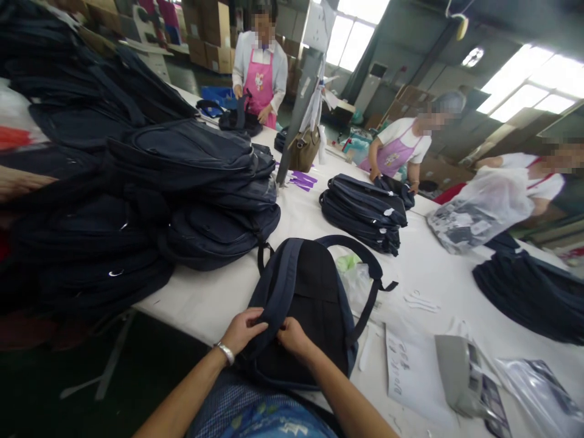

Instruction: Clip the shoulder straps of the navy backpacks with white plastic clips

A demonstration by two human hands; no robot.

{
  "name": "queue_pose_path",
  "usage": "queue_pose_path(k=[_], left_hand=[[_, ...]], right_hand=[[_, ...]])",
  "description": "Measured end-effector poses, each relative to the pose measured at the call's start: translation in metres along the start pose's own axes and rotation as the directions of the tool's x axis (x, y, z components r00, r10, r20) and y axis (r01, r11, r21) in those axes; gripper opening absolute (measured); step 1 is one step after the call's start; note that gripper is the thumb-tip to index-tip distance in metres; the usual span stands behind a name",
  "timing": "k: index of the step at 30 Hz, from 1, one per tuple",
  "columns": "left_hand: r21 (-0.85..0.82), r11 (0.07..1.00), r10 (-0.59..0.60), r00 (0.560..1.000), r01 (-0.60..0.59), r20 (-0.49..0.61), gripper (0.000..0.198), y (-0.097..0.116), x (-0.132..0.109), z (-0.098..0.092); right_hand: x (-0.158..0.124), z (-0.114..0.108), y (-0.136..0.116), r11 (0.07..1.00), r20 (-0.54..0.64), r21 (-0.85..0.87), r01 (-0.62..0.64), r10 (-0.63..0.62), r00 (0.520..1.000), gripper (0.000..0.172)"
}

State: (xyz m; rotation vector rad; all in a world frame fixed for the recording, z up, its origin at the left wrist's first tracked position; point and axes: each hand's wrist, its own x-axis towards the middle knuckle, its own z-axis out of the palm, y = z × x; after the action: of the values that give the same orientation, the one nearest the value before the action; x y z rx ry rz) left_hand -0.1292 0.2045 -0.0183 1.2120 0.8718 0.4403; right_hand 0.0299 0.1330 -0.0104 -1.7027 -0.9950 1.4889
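One dark backpack (pixel 317 292), lying on the white surface (pixel 201 298) directly before the wearer, black back panel upward. Left hand (pixel 245 331): closed on the padded shoulder strap (pixel 288 274), near its lower part. Right hand (pixel 294 339): curled, fingertips at the same strap's inner edge; they are partly hidden, so whether it grips cannot be told. Second strap (pixel 376 271): looped outward to the right. One large pile of backpacks (pixel 196 155), left. One smaller stack (pixel 360 207), beyond. One grey device (pixel 458 371), right, beside handwritten paper (pixel 410 386).
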Motion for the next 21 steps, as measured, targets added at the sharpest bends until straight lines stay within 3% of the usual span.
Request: queue_pose_path(k=[3,6,8,10,13,17,21], left_hand=[[0.081,0.992,0.103,0.99,-0.095,-0.098,0.035,-0.008,-0.001,0.003],[0.09,0.993,0.097,0.981,-0.083,-0.168,0.034,-0.014,-0.003,0.008],[0.044,0.998,0.052,0.973,-0.043,-0.225,0.043,-0.017,-0.006,0.011],[-0.04,0.999,-0.013,0.966,0.003,-0.257,0.064,-0.018,-0.008,0.012],[-0.164,0.984,-0.108,0.958,0.065,-0.264,0.085,-0.019,-0.01,0.012],[-0.282,0.955,-0.157,0.961,0.089,-0.226,0.084,-0.021,-0.009,0.011],[-0.255,0.959,-0.178,0.96,0.121,-0.217,0.077,-0.026,-0.007,0.011]], right_hand=[[0.002,0.0,-0.002,0.999,0.009,0.041,-0.011,0.011,1.0,0.022],[0.001,0.001,-0.003,0.992,0.043,0.122,-0.015,0.01,0.999,0.023],[-0.001,-0.001,-0.004,0.986,0.098,0.164,-0.03,0.014,0.995,0.023],[-0.002,-0.003,-0.005,0.98,0.156,0.19,-0.054,0.024,0.987,0.023],[0.001,-0.006,-0.005,0.979,0.213,0.192,-0.074,0.032,0.977,0.021],[0.011,-0.005,0.001,0.988,0.17,0.141,-0.061,0.037,0.985,0.022],[0.016,0.001,0.009,0.992,0.08,0.11,-0.055,0.046,0.996,0.021]])
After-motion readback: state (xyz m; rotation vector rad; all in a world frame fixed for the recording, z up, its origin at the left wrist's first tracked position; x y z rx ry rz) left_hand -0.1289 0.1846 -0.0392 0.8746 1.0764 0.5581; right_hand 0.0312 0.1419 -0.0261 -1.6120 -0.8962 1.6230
